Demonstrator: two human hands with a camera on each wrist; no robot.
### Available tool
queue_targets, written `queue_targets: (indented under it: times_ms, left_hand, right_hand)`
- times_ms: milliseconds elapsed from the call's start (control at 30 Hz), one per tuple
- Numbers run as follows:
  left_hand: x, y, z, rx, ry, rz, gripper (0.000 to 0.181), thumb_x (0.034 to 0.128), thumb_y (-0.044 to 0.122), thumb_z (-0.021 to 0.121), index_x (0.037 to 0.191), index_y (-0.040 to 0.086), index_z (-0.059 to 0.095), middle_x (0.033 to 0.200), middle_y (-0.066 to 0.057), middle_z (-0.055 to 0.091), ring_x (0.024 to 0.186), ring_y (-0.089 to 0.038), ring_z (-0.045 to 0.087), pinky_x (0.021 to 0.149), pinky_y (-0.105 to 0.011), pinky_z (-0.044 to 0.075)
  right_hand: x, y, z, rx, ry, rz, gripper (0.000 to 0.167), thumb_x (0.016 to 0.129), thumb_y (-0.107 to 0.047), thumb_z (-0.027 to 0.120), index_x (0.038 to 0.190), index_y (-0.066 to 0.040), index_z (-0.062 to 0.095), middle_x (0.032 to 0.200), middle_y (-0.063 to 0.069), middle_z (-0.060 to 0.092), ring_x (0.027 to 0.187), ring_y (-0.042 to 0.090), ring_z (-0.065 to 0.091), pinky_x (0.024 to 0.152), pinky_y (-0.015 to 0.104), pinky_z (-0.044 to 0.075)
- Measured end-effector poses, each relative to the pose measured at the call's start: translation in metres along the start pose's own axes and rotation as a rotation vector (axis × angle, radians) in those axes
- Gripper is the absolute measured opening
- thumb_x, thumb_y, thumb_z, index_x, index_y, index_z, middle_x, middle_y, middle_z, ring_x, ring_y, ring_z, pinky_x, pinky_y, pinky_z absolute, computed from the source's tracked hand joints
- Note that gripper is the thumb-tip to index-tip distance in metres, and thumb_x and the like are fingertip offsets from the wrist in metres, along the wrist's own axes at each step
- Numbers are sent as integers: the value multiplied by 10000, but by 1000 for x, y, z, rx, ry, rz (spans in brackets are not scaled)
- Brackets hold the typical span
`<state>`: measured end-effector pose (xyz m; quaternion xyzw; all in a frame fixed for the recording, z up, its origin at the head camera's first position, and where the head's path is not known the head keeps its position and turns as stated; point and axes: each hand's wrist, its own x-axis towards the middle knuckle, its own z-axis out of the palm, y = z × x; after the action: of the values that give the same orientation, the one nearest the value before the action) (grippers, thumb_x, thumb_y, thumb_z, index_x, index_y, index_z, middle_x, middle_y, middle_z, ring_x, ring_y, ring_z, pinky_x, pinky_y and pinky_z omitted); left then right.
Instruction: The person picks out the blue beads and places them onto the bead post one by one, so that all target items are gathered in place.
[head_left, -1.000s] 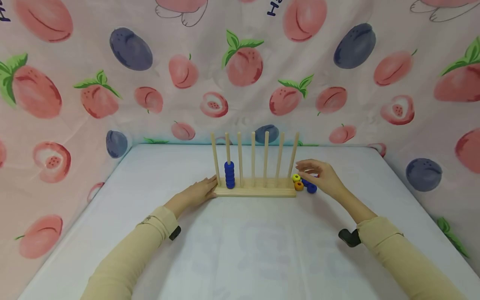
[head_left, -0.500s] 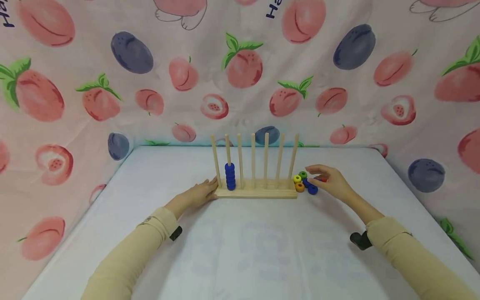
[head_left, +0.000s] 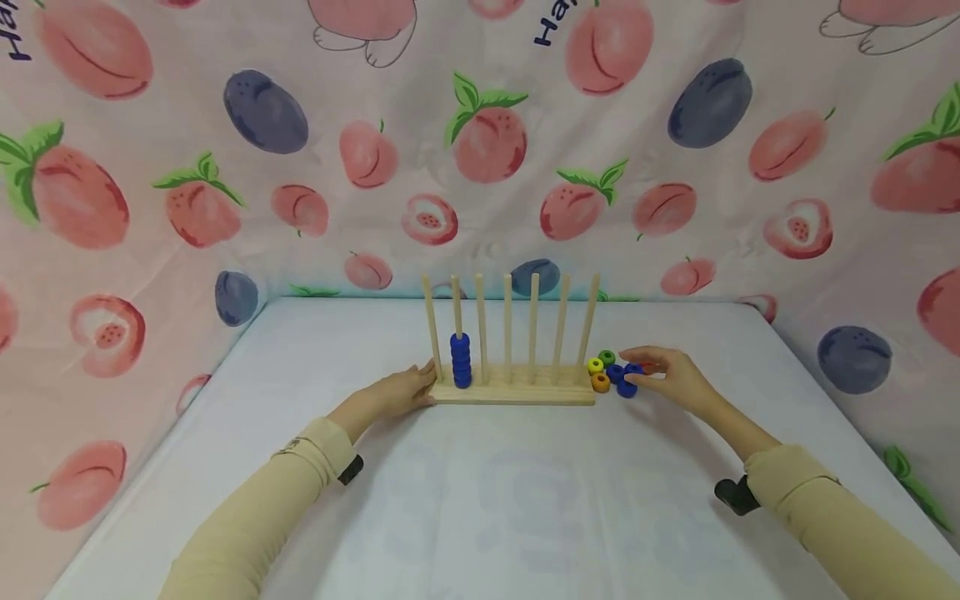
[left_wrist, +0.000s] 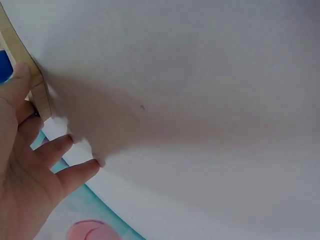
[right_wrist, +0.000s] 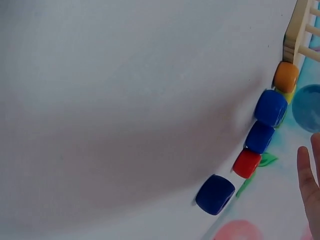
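Note:
A wooden peg rack [head_left: 517, 393] with several upright pegs stands at the table's middle. Blue beads [head_left: 461, 362] are stacked on its second peg from the left. My left hand [head_left: 393, 392] grips the rack's left end; in the left wrist view its thumb lies over the base [left_wrist: 22, 47] and other fingers spread. Off the rack's right end, my right hand [head_left: 667, 379] is over loose beads, thumb and fingers parted around a blue bead [head_left: 633, 369]; contact is unclear. A red bead [right_wrist: 246, 163] is partly hidden by this hand in the head view.
Beside the rack's right end lie a yellow bead [head_left: 595, 366], a green bead [head_left: 607, 357], an orange bead [head_left: 601, 382] and more blue beads [head_left: 627, 389]. The white tabletop [head_left: 480, 500] runs back to a fruit-patterned cloth [head_left: 480, 225].
My right hand has moved right, away from the rack's end, over the blue and red beads; the green bead has come into view. The left hand stays at the rack.

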<state>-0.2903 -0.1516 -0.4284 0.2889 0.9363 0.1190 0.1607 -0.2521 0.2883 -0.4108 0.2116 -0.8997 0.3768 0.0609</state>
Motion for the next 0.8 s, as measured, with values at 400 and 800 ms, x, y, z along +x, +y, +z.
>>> queue_targets:
  times_ms: [400,800]
  left_hand:
    - [1,-1,1,12,46,26,625,954,247,541,1439,-52,282,1501,-257,241,1301,-517,341,1080,-555,327]
    - [-1,1,0,-35,67,6,625,945,256,558,1435,-36,301,1502,-238,246,1318,-494,333,1099,-543,305]
  right_hand:
    - [3,13,1,-44,-41,22,382,853,-85,684,1181,84,586,1155,276,624,1012,412,609,840,525,524]
    - [0,14,5,-61,-114,62,322,832,-32,685,1109,111,605,1060,262,647,939,369,620,772,398,570]
